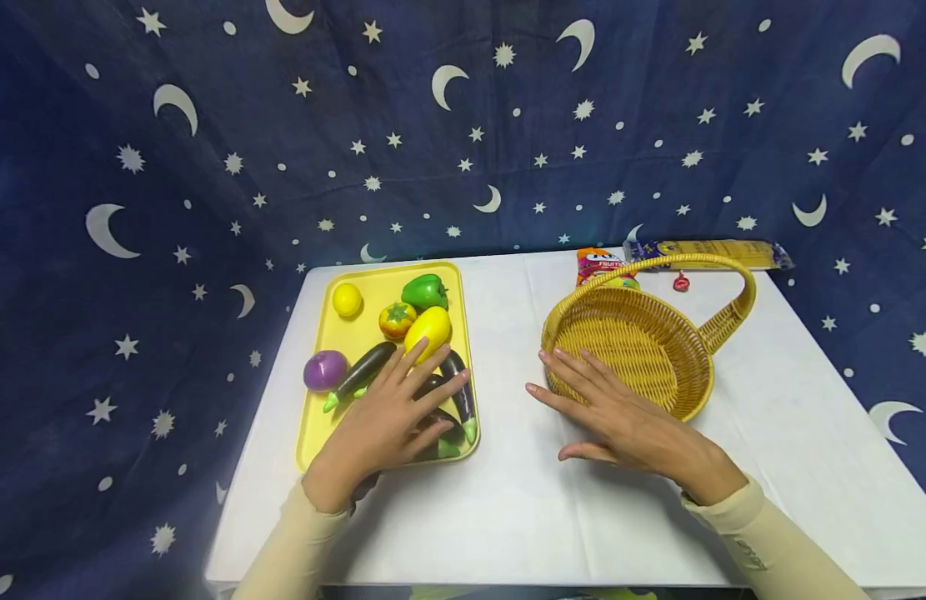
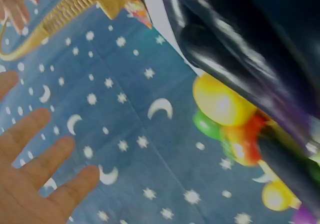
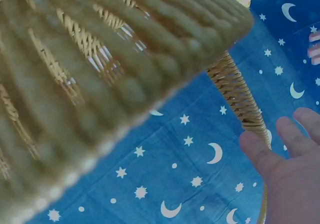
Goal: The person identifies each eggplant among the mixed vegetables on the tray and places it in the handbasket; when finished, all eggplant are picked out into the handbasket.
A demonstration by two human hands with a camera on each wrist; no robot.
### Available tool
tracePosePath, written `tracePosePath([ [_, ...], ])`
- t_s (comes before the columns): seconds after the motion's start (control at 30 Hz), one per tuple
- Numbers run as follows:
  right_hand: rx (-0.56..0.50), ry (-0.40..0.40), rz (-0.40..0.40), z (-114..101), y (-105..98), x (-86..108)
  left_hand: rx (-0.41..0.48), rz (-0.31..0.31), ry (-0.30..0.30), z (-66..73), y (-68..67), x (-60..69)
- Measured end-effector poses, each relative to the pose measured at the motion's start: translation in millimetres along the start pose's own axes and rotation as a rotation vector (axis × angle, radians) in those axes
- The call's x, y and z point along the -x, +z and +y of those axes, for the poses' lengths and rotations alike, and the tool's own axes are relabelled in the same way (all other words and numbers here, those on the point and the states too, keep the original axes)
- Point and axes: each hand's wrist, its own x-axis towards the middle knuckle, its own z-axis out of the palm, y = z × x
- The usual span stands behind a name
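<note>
While fingers [image 1: 556, 402] splay, round woven basket [image 1: 683, 350], at least 3 glossy eggplants [image 1: 367, 369]

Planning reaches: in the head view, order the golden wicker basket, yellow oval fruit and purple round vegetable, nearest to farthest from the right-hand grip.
1. Golden wicker basket, right of the yellow rectangular tray.
2. Yellow oval fruit, tray's right side.
3. Purple round vegetable, tray's left edge.

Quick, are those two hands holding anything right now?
Left hand: open, fingers spread over the tray, holding nothing.
Right hand: open, fingers spread beside the basket, holding nothing.
</note>
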Motion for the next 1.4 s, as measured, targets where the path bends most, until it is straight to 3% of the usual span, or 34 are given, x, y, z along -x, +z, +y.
tracePosePath([
  [0.23, -0.032, 0.068, 0.013, 7.8, -1.5, 10.9, 0.096, 0.114, -0.078, -22.5, -0.8, 46.1],
  [0.43, -0.009, 0.153, 0.051, 16.2, -1.8, 22.4, 0.117, 0.105, -0.093, -28.1, 9.9, 73.2],
  [0.63, 0.044, 0.223, -0.019, 16.6, 1.5, 32.7, 0.148, 0.078, -0.090, -25.5, 24.1, 80.1],
  [0.9, -0.043, 0.287, -0.116, 13.9, 9.4, 39.6, 0.134, -0.004, -0.152, -20.5, 37.6, 87.0],
  [1.1, -0.047, 0.293, -0.129, 11.0, 12.4, 43.6, 0.118, -0.073, -0.195, -17.9, 44.8, 92.3],
  [1.4, -0.051, 0.253, -0.095, 9.9, 13.1, 52.6, 0.129, -0.087, -0.221, -14.9, 48.5, 98.4],
])
